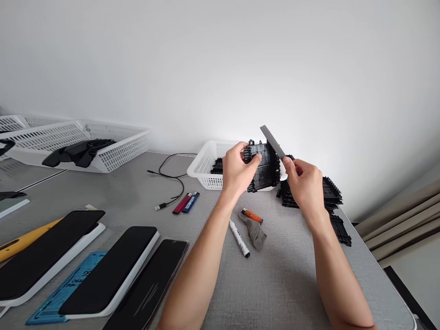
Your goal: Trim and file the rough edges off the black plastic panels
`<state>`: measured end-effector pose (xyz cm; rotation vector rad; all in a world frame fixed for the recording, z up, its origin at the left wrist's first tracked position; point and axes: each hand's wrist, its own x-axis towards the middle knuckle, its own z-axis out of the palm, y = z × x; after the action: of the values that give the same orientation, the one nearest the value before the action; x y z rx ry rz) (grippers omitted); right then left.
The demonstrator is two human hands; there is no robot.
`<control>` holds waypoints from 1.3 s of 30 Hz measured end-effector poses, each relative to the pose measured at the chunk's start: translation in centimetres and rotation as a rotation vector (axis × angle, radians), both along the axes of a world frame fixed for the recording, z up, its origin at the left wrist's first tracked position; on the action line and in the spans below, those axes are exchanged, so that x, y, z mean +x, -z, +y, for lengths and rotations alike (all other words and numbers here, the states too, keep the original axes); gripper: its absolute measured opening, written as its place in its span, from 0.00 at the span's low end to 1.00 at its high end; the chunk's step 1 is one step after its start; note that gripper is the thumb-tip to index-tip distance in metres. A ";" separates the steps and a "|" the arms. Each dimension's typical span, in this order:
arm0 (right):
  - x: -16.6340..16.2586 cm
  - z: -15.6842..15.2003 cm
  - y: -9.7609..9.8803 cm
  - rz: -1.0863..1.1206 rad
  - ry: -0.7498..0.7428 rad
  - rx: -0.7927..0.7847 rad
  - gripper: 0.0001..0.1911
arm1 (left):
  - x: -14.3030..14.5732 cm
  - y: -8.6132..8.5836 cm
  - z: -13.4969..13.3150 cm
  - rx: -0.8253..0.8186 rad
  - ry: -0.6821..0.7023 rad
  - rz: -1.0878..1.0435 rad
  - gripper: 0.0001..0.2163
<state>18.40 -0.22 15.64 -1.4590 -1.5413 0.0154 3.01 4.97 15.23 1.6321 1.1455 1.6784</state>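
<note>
My left hand is closed on a black plastic panel with toothed edges, its thumb lying across the face. The panel is tilted up above the table. In my right hand is a flat grey file, gripped near its lower end between thumb and fingers. The file slants up to the left and lies against or just in front of the panel's right edge; whether they touch I cannot tell. Behind my right hand a stack of similar black panels is partly hidden. A white basket behind my left hand contains black pieces.
A white marker, a grey cloth and an orange lighter lie between my forearms. Further left are red and blue lighters, a black cable, several phones, a yellow-handled tool and a larger white basket.
</note>
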 end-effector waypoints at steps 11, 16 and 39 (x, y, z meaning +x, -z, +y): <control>0.3 0.3 0.1 0.012 -0.036 -0.028 0.28 | 0.1 0.0 0.0 0.012 0.044 -0.007 0.06; 0.1 0.1 0.0 0.006 -0.056 -0.029 0.27 | 0.1 0.1 0.0 0.016 0.019 0.038 0.08; 2.4 2.0 0.0 0.954 -0.683 -0.398 0.24 | 0.0 -1.3 -0.7 0.094 0.275 -0.260 0.16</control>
<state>20.75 1.78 15.65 -0.8784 -1.1494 1.2876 3.03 4.31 16.53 1.4939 0.6925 1.7209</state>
